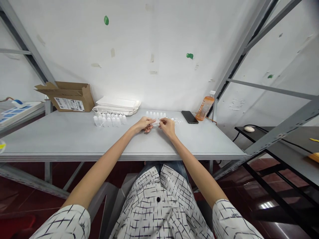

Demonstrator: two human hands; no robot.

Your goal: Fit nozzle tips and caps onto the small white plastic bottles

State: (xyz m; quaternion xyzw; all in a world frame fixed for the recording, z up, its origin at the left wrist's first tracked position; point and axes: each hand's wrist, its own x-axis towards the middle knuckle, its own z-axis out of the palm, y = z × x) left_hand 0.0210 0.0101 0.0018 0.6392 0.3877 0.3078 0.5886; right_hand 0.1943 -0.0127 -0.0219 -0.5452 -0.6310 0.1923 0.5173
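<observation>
Both my hands meet over the middle of the grey table. My left hand and my right hand are closed in pinches on one small white piece held between them; I cannot make out what it is. Just behind the hands stands a short row of small white bottles. A heap of small clear pieces lies to the right of that row. A larger group of small white bottles stands to the left.
A stack of white trays and an open cardboard box sit at the back left. A black phone and an orange drink bottle are at the back right. Grey metal shelf posts flank the table.
</observation>
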